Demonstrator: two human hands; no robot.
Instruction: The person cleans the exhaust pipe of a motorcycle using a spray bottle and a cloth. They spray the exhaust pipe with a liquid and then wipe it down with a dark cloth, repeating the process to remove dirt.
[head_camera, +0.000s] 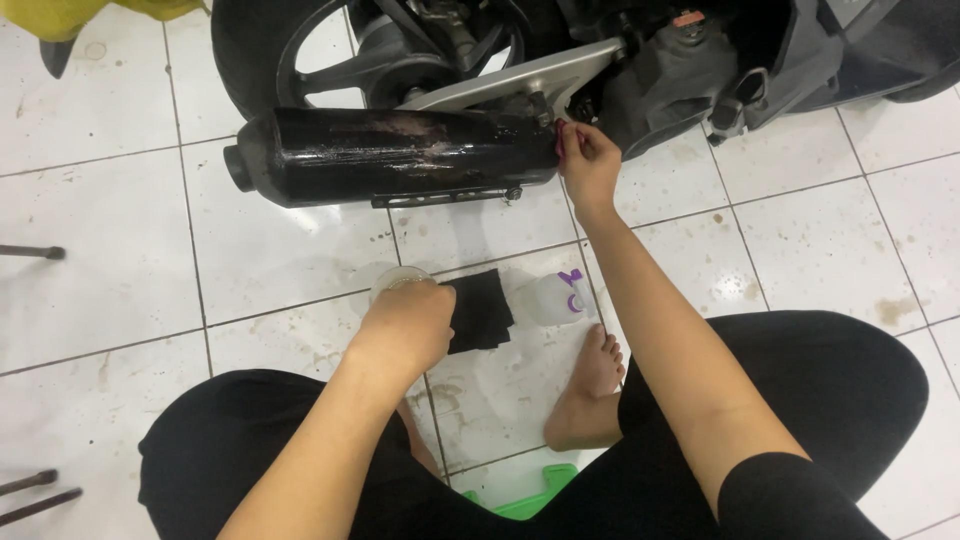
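Fingertips of the right hand (587, 160) pinch a small pink item, too small to identify, against the glossy black cylindrical exhaust (395, 155). Left hand (405, 325) is curled closed around a black cloth (478, 310) above a clear round cup (398, 281).

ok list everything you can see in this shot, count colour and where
exhaust muffler: 1, glossy black with wet streaks, lying across the top centre
rear wheel: 1, black tyre and rim, behind the muffler
swingarm: 1, silver, above the muffler
scooter body panels: dark grey, top right
black cloth: 1, on the floor by the left hand
clear cup: 1, under the left hand
white bottle: 1, purple label, lying on the floor
green object: 1, bottom centre, partly hidden
metal rods: a few, dark, left edge
tiled floor: white, stained
bare foot: 1, centre
left hand: on the cup
right hand: fingers at the muffler's right end
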